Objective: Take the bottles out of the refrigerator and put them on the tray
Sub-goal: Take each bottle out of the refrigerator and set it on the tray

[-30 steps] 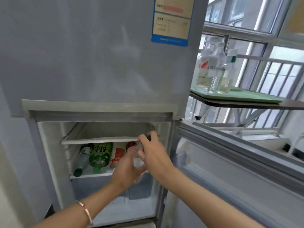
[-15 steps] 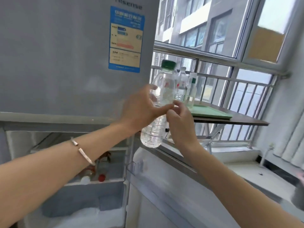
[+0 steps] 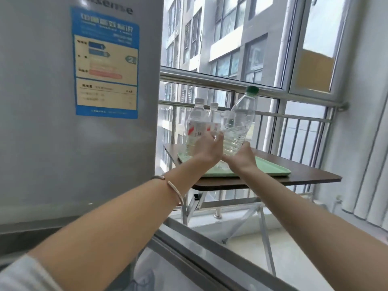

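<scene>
Daylight from a barred window falls on a small brown table beside the refrigerator, and we note a green tray lying flat on it. Both hands are extended over the tray. We find the left hand curled around the lower body of a clear bottle with a green cap, fingers closed on its near side. The right hand cups the base from below, partly open, palm upward. The bottle leans to the right, cap away from the standing bottles, its base low over the tray; whether it already touches the tray we cannot tell. We judge the two-handed hold serves to steady a smooth, possibly wet bottle while it is set upright. Two white-capped bottles stand upright at the tray's left end, just beside the held one, leaving the right end bare. The refrigerator's lower door stands open below our arms.
</scene>
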Action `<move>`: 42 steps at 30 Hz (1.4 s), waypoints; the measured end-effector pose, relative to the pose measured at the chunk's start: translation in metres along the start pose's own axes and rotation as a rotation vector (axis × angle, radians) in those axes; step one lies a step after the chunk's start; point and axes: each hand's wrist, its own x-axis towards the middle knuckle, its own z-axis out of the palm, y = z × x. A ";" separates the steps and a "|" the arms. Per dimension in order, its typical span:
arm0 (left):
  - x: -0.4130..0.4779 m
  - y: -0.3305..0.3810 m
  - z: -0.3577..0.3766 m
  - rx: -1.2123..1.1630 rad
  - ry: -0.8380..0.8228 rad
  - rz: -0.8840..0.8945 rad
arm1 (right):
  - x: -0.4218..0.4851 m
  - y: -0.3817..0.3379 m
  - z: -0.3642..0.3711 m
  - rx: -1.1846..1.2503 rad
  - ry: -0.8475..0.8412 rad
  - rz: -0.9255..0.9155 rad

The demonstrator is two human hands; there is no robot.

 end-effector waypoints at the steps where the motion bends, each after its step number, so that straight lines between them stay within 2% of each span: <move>1: 0.005 -0.012 0.006 0.021 -0.022 0.000 | 0.009 0.004 0.007 -0.010 -0.002 0.015; 4: 0.018 -0.037 0.019 0.065 -0.070 -0.020 | 0.036 0.014 0.032 -0.034 -0.027 0.013; 10: 0.037 -0.057 0.031 0.007 -0.112 -0.131 | 0.060 0.019 0.066 -0.045 -0.064 0.075; 19: 0.042 -0.055 0.025 -0.109 -0.191 -0.247 | 0.068 0.018 0.062 -0.146 -0.149 0.145; 23: 0.027 -0.041 0.015 -0.118 -0.143 -0.184 | 0.048 0.008 0.056 -0.118 -0.001 0.054; 25: 0.015 -0.028 0.007 -0.102 -0.132 -0.131 | 0.030 -0.003 0.052 -0.108 -0.006 -0.036; 28: -0.017 -0.009 -0.013 -0.047 -0.119 -0.126 | -0.009 -0.022 0.043 -0.225 -0.034 -0.171; 34: -0.097 -0.013 -0.080 0.083 0.006 -0.181 | -0.105 -0.065 0.041 -0.272 -0.228 -0.317; 38: -0.151 -0.040 -0.129 0.032 0.058 -0.283 | -0.159 -0.080 0.067 -0.083 -0.422 -0.281; 42: -0.193 -0.095 -0.165 -0.006 0.035 -0.451 | -0.200 -0.082 0.119 -0.107 -0.647 -0.226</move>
